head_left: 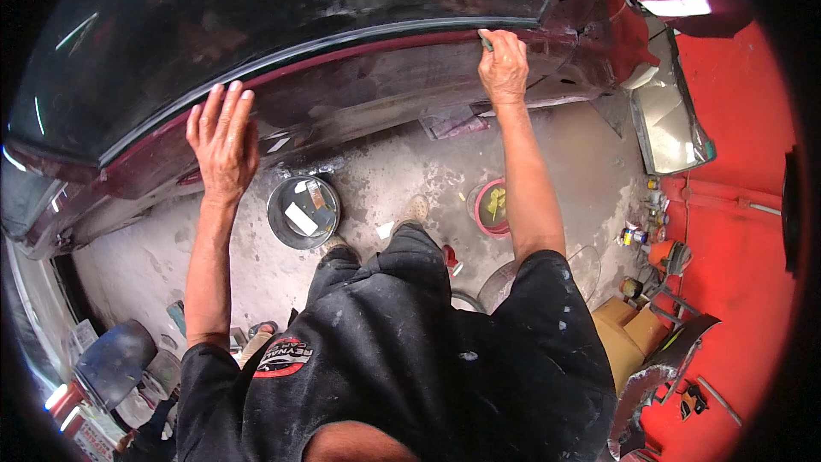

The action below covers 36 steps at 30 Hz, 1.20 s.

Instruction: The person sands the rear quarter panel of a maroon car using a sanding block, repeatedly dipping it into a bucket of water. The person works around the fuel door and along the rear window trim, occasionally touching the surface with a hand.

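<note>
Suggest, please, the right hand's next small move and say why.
Probably slide the right hand leftward along the upper part of the dark red car door: it pinches a small grey-green piece there, and nothing blocks the stretch toward the left hand.

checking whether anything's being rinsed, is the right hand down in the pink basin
No, the right hand is up at the dark red car panel, well apart from the pink basin on the floor.

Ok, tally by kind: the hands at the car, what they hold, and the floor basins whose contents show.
Hands: 2 (left hand, right hand)
Held things: 1 (small pad, right hand)
Basins: 2 (dark basin, pink basin)
Total: 5
</note>
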{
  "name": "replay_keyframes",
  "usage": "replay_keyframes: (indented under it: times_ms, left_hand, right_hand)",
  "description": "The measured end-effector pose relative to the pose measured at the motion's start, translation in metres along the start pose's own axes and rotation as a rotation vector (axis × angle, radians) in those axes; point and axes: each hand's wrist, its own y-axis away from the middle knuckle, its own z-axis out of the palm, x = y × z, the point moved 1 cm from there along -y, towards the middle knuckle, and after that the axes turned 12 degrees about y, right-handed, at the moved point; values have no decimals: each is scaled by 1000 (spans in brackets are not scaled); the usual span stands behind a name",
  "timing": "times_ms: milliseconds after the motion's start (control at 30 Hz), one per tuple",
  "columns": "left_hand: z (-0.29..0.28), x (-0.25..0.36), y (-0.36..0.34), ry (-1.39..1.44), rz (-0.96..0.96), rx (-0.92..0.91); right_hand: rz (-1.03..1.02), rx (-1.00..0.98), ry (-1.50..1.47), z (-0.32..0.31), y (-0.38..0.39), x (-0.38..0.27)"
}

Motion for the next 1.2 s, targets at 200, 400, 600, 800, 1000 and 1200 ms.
replay_keyframes:
  times_ms: [200, 400, 600, 800, 1000, 1200]
  left_hand:
    - [68, 73, -92, 155, 255, -71]
    - [133, 106, -160, 148, 607, -384]
    - [159, 99, -173, 71, 667, -519]
    - [162, 110, -176, 113, 615, -511]
    - [159, 107, -173, 146, 596, -495]
    - [162, 104, -171, 167, 598, -486]
  right_hand:
    - [188, -28, 112, 2, -3, 138]
    - [421, -83, 25, 1, -10, 126]
    - [442, 6, -106, 6, -8, 114]
    - [602, 54, 11, 9, -22, 195]
    - [484, -31, -108, 5, -14, 146]
    - [651, -20, 90, 10, -34, 196]
